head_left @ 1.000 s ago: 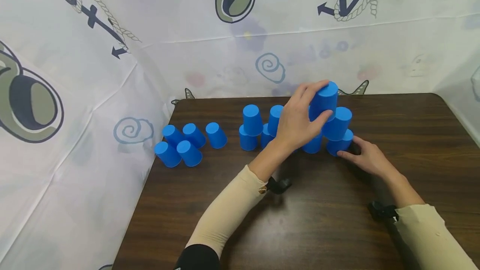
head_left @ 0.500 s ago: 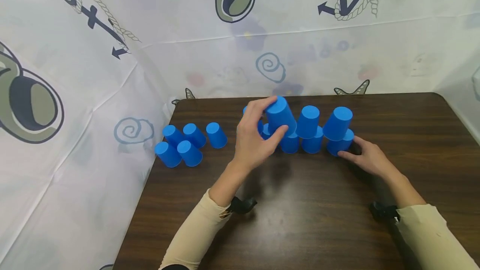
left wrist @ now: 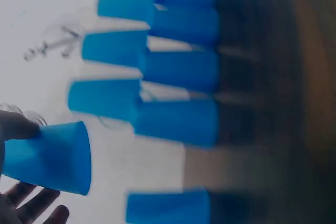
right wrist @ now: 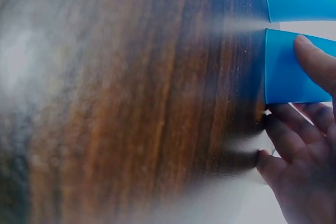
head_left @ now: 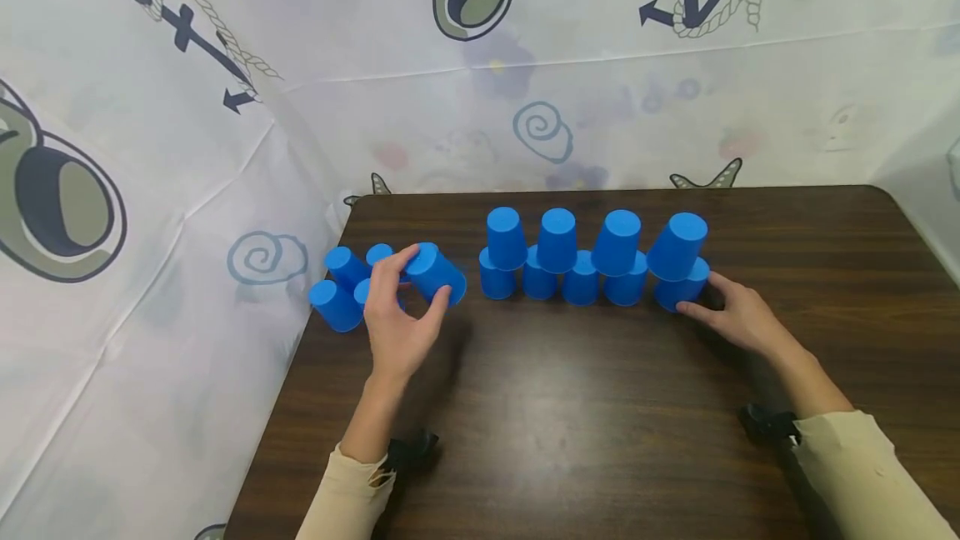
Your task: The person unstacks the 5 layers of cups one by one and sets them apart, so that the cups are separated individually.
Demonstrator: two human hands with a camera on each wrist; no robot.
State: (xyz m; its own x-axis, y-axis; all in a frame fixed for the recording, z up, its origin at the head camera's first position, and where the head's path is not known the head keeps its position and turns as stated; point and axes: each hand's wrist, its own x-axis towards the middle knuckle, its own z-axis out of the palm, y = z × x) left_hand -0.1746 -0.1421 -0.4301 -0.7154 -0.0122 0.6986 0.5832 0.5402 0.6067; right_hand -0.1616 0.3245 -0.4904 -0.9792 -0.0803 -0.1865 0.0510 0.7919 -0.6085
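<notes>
My left hand (head_left: 401, 327) grips an upside-down blue plastic cup (head_left: 437, 277), thumb on one side and fingers on the other, near a group of blue cups at the table's left. In the left wrist view this cup (left wrist: 52, 158) is held above the table, and another cup (left wrist: 168, 207) stands below. My right hand (head_left: 738, 311) holds the rightmost bottom cup (head_left: 678, 290) of a two-tier row; its thumb lies on the cup's front in the right wrist view. An upper cup (head_left: 677, 247) rests above that one. Several more upside-down cups (head_left: 621, 242) form the upper tier.
The left group includes a cup (head_left: 335, 307) near the table's left edge, partly hidden by my left hand. A dark wood-grain table (head_left: 555, 423) lies under everything. A printed white cloth (head_left: 450, 123) hangs behind and to the left.
My left hand has moved left from the right end of the row to the left group, carrying the cup past the upper tier. The right hand has stayed at the end cup.
</notes>
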